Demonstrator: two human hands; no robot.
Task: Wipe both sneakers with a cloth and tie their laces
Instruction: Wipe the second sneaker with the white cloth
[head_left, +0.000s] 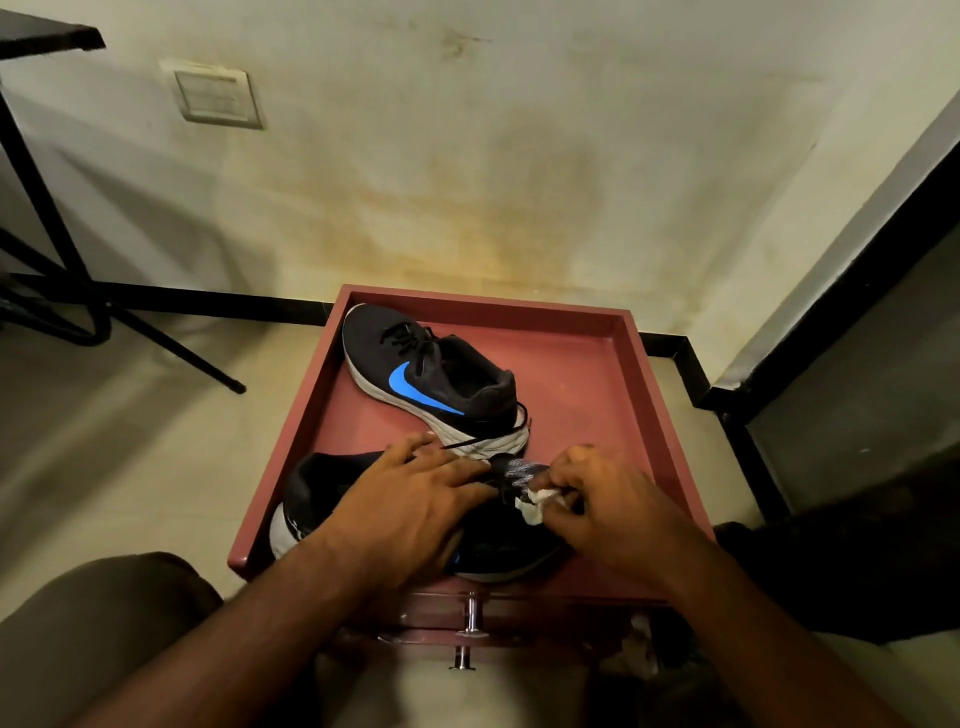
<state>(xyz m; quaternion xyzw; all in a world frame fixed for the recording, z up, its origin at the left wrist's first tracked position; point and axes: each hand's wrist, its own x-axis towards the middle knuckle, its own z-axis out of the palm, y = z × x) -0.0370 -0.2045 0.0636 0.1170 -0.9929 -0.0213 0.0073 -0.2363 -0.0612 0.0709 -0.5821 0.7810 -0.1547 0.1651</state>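
Two black sneakers lie on a red tray-like table top (613, 364). The far sneaker (415, 358) shows a blue swoosh and a white sole, toe toward the far left, its black laces loose. The near sneaker (322, 499) lies across the front edge, heel to the left, mostly hidden under my hands. My left hand (410, 499) rests flat on its upper with fingers spread. My right hand (608, 499) pinches a small white cloth (537, 504) against the sneaker's grey-speckled toe part.
The red table has raised rims and metal knobs (470, 618) on its front. A black metal frame (62, 291) stands at the left on the tiled floor. A stained wall lies behind, and a dark panel (852, 415) at the right.
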